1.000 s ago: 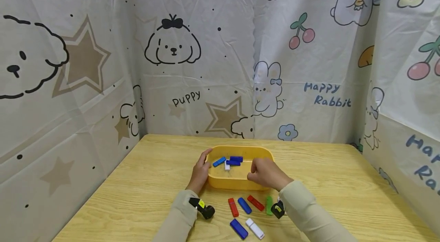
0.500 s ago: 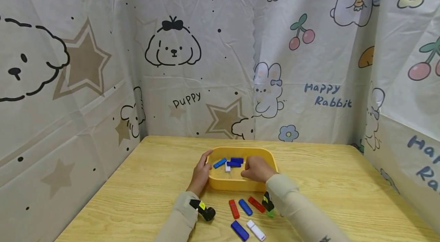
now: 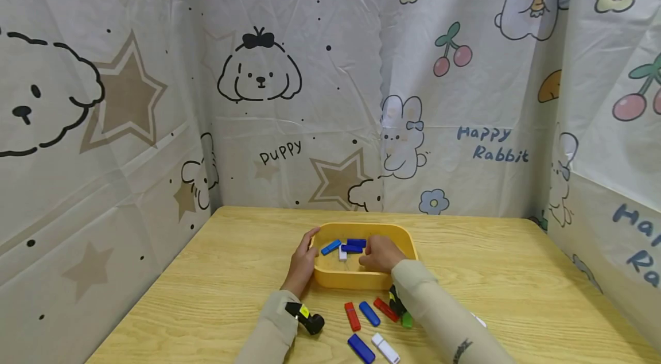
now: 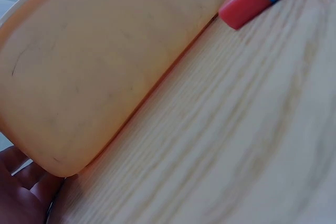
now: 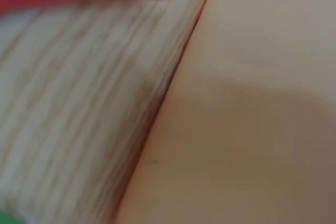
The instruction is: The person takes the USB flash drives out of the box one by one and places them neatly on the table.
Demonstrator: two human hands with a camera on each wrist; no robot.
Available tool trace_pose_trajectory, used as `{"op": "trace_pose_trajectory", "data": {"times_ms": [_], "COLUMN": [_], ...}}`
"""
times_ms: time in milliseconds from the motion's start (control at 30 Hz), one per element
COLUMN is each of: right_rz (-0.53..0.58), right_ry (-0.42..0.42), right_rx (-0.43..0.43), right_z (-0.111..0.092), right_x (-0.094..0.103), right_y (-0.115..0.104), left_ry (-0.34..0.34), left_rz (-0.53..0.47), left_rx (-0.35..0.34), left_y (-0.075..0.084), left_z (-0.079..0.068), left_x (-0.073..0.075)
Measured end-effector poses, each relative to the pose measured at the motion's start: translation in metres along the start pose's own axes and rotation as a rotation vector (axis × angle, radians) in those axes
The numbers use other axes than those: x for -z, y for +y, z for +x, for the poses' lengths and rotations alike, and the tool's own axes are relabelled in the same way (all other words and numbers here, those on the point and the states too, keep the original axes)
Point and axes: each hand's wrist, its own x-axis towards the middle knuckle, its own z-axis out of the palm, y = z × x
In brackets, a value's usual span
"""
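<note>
Work judged part-way: four sticks (image 3: 352, 249) lie in the tray (image 3: 351, 280); six more are out on the bench (image 3: 248, 272) before it, plus a white item (image 3: 479, 321) mostly hidden by the right sleeve (image 3: 439, 306). Left hand (image 3: 300, 266) grips the tray's left end. Right hand (image 3: 383, 254) over or in tray, fingers curled; cannot tell whether pinching anything.

Blue sticks (image 3: 352, 249) in yellow bin (image 3: 351, 280)

The tray (image 3: 351, 281) looks smooth plastic, the table (image 3: 232, 272) wood-grained.
</note>
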Motion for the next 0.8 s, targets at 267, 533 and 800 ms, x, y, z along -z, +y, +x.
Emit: {"op": "trace_pose_trajectory", "data": {"times_ms": [267,533,800], "right_rz": [-0.022,-0.007,-0.028], "right_ry": [-0.031,-0.062,-0.125], "right_rx": [-0.042,0.010,0.039], "right_z": [0.008,0.009,0.012], "right_x": [-0.004,-0.006,-0.010], "right_y": [-0.003,-0.003,0.001], "left_ry": [-0.014,-0.004,-0.006], "left_rz": [-0.012,-0.011,0.000], "left_rx": [0.012,-0.011,-0.011], "left_y": [-0.001,0.000,0.000], "left_z": [0.000,0.000,-0.001], "left_x": [0.001,0.002,0.002]}}
